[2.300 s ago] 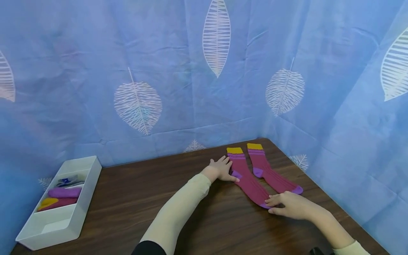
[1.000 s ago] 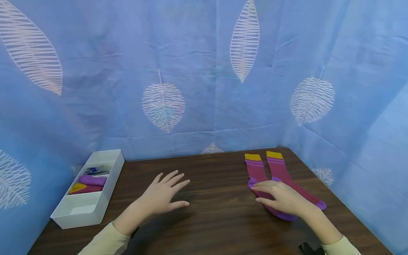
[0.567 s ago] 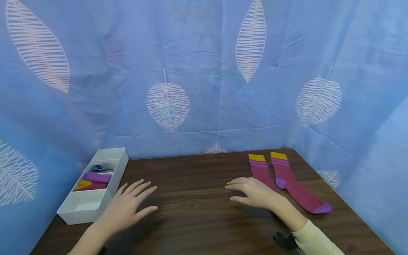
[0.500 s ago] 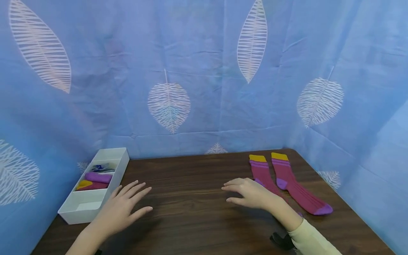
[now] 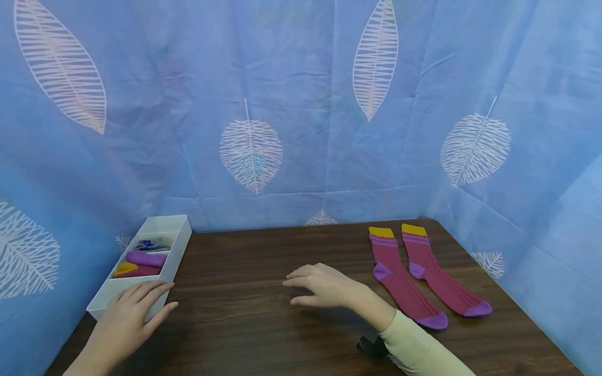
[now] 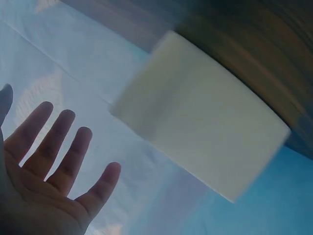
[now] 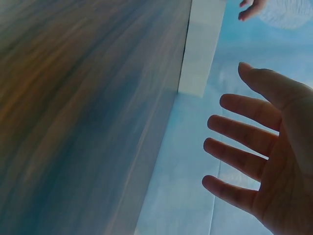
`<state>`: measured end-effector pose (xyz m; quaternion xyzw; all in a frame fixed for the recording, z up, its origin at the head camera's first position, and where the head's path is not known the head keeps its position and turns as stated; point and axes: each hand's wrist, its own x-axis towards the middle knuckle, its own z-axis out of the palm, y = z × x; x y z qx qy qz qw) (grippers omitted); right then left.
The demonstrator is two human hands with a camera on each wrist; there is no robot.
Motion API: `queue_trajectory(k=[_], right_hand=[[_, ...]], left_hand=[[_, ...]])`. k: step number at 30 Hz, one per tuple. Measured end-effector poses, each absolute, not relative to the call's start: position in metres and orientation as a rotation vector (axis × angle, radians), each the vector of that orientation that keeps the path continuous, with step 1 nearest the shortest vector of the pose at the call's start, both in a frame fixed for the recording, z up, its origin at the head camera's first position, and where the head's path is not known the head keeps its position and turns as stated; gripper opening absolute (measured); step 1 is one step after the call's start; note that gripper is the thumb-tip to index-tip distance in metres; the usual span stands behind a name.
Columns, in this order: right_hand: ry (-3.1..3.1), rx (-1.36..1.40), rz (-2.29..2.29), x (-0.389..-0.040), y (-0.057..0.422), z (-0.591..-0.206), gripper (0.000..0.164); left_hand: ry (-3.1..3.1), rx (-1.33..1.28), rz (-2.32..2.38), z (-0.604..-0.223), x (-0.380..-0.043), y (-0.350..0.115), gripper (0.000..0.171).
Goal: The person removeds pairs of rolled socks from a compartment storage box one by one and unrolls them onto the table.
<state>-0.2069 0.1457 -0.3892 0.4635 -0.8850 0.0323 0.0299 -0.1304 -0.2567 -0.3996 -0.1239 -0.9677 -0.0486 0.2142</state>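
In the head view my left hand (image 5: 126, 322) hovers by the near end of a white divided box (image 5: 176, 256), its fingers spread and nothing in them. The left wrist view shows the same hand (image 6: 58, 181) apart from the box's white wall (image 6: 205, 122). My right hand (image 5: 324, 288) hangs over the middle of the table, fingers extended, holding nothing. To its right a pair of maroon socks lies flat: a left sock (image 5: 400, 282) and a right sock (image 5: 442, 277), both with yellow cuffs and purple heels and toes.
Inside the box sit a rolled purple sock (image 5: 147, 259), a folded maroon-and-yellow bundle (image 5: 136, 270) and a greyish-blue item (image 5: 152, 244) in separate compartments. A blue curtain (image 5: 301, 156) with white leaf prints borders the dark wooden table (image 5: 263, 250) at the back and sides.
Both hands have left the socks and moved left, the left one reaching the box. The left sock, partly covered by my right hand before, now shows in full. The head view has turned left.
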Motion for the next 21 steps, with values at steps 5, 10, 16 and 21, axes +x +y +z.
queue_trajectory(k=[5, 10, 16, 21], right_hand=[[-2.719, 1.489, 0.066, -0.207, 0.114, -0.387, 0.045], [-2.698, 1.557, 0.061, -0.208, 0.084, -0.39, 0.047], [-2.645, 1.634, 0.083, -0.211, 0.055, -0.395, 0.047], [-2.632, 1.667, 0.122, -0.215, 0.032, -0.394, 0.046]], left_hand=[[-2.514, -0.294, -0.133, -0.405, -0.132, -0.28, 0.034], [-2.635, -0.054, -0.106, -0.413, -0.13, -0.295, 0.03], [-2.731, 0.078, -0.102, -0.42, -0.131, -0.305, 0.045], [-2.755, 0.104, -0.149, -0.423, -0.131, -0.308, 0.048]])
